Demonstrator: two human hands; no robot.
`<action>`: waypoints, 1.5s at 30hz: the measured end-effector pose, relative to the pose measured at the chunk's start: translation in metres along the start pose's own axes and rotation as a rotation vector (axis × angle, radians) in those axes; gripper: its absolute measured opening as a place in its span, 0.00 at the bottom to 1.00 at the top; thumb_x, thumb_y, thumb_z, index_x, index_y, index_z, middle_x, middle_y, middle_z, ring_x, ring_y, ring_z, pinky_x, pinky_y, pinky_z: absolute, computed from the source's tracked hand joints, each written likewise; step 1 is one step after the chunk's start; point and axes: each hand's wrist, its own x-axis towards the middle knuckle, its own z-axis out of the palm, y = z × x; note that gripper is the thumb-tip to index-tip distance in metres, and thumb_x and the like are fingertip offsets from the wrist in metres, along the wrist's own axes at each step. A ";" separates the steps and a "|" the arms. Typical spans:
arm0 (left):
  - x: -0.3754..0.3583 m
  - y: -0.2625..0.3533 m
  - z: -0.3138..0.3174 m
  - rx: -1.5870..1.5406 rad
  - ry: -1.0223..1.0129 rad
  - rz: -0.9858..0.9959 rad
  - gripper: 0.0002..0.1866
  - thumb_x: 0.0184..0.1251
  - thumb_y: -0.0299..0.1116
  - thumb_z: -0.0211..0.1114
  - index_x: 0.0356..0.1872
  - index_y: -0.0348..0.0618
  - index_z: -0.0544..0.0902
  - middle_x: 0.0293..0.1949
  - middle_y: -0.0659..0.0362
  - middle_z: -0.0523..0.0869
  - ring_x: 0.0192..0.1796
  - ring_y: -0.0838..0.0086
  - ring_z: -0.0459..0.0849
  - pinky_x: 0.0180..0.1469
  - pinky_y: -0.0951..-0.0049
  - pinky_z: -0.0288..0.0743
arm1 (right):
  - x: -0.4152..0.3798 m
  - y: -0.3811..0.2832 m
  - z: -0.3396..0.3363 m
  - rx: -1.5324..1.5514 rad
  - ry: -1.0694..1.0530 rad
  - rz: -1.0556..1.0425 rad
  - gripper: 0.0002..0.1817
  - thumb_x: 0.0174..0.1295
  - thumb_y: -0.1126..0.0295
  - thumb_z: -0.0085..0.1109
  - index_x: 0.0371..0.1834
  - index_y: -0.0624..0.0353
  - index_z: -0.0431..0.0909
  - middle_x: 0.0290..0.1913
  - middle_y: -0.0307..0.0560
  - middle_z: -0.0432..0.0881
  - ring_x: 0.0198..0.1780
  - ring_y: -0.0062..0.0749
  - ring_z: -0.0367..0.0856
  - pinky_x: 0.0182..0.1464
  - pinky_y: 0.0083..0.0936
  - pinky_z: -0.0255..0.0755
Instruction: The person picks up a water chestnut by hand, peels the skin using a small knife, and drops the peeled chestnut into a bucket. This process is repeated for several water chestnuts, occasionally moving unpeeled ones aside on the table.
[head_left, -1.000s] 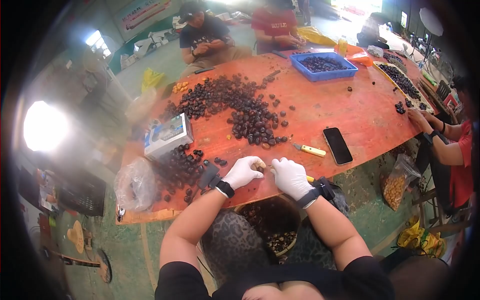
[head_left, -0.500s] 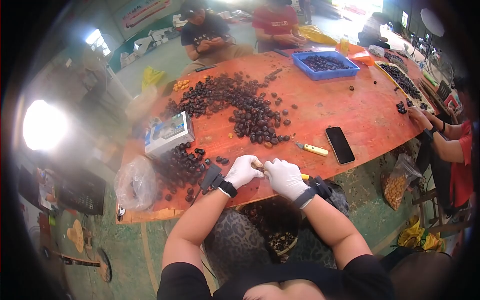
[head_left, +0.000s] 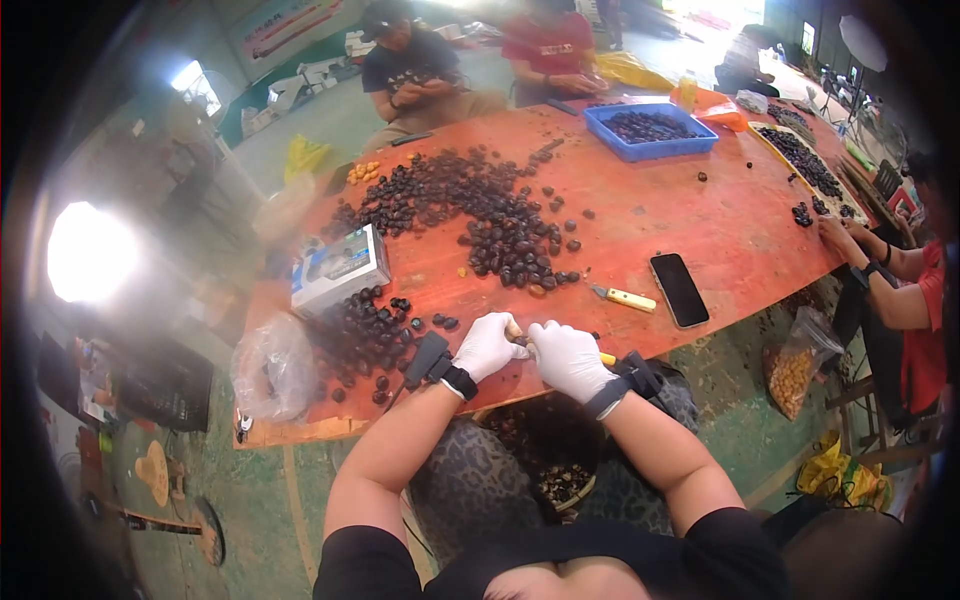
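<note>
My left hand [head_left: 486,345], in a white glove, is closed around a small tan-brown nut [head_left: 514,328] near the table's front edge. Right beside it, almost touching, is my gloved right hand [head_left: 566,358]. Its fingers are wrapped round a yellow-handled tool, probably a knife; the yellow handle [head_left: 607,358] sticks out past the palm, and the blade is hidden at the nut. Dark brown, chestnut-like nuts [head_left: 510,245] lie heaped beyond my hands, with more of them [head_left: 365,330] to the left.
On the red table [head_left: 620,230] are a phone [head_left: 680,290], a second knife [head_left: 630,300], a box [head_left: 340,268], a plastic bag [head_left: 272,370] and a blue tray of nuts [head_left: 650,150]. Below my hands stands a container with shell pieces [head_left: 563,484]. Other people sit around the table.
My left hand has shifted very slightly to the right and tilted a little at the nut. My right hand stays nearly in place with the tool.
</note>
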 end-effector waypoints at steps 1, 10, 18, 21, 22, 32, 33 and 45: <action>-0.001 0.001 -0.001 -0.015 -0.007 -0.012 0.17 0.47 0.28 0.81 0.33 0.34 0.81 0.34 0.49 0.87 0.37 0.67 0.86 0.43 0.68 0.79 | 0.000 -0.001 0.001 -0.007 -0.009 -0.001 0.06 0.63 0.67 0.55 0.40 0.54 0.76 0.35 0.51 0.81 0.37 0.47 0.86 0.37 0.42 0.80; -0.005 -0.010 -0.011 0.388 0.178 0.349 0.13 0.55 0.32 0.74 0.37 0.41 0.81 0.41 0.54 0.84 0.48 0.62 0.84 0.57 0.59 0.73 | -0.011 0.009 -0.009 0.002 -0.033 0.076 0.07 0.64 0.65 0.55 0.40 0.56 0.76 0.35 0.54 0.82 0.38 0.49 0.86 0.37 0.43 0.80; -0.016 -0.069 -0.036 0.786 0.436 0.388 0.10 0.62 0.35 0.64 0.42 0.43 0.78 0.42 0.54 0.83 0.53 0.60 0.81 0.68 0.48 0.63 | -0.011 0.009 -0.009 0.018 -0.048 0.115 0.10 0.66 0.62 0.57 0.41 0.57 0.76 0.35 0.56 0.83 0.39 0.51 0.86 0.39 0.44 0.80; -0.017 -0.085 -0.048 0.909 0.492 0.268 0.10 0.61 0.36 0.64 0.41 0.44 0.78 0.40 0.55 0.83 0.50 0.60 0.81 0.63 0.51 0.67 | -0.010 0.008 -0.010 0.020 -0.049 0.112 0.10 0.67 0.62 0.56 0.41 0.57 0.76 0.36 0.56 0.83 0.39 0.52 0.86 0.40 0.44 0.80; -0.018 -0.091 -0.051 0.921 0.516 0.225 0.11 0.60 0.36 0.65 0.40 0.44 0.78 0.40 0.55 0.83 0.48 0.60 0.81 0.59 0.53 0.69 | -0.010 0.008 -0.010 0.020 -0.046 0.112 0.10 0.67 0.62 0.56 0.41 0.57 0.76 0.36 0.56 0.83 0.39 0.52 0.86 0.40 0.44 0.80; 0.008 -0.054 -0.069 0.712 0.507 0.086 0.24 0.56 0.38 0.73 0.55 0.42 0.82 0.49 0.52 0.82 0.53 0.54 0.81 0.54 0.59 0.77 | -0.009 0.014 -0.008 0.072 -0.018 0.137 0.11 0.66 0.63 0.56 0.44 0.58 0.74 0.37 0.56 0.82 0.40 0.53 0.85 0.41 0.46 0.80; 0.021 -0.054 -0.063 0.618 0.499 0.152 0.25 0.56 0.39 0.73 0.56 0.44 0.81 0.49 0.52 0.82 0.53 0.55 0.81 0.53 0.58 0.77 | -0.010 0.016 -0.007 0.067 0.012 0.131 0.10 0.66 0.64 0.56 0.45 0.57 0.73 0.38 0.56 0.81 0.40 0.53 0.84 0.41 0.46 0.79; 0.132 -0.036 -0.038 0.381 0.467 0.166 0.28 0.67 0.58 0.61 0.65 0.59 0.77 0.70 0.56 0.71 0.74 0.48 0.64 0.73 0.38 0.53 | 0.027 0.054 -0.142 0.127 0.429 -0.103 0.10 0.68 0.72 0.55 0.50 0.56 0.73 0.42 0.57 0.83 0.44 0.60 0.81 0.42 0.46 0.77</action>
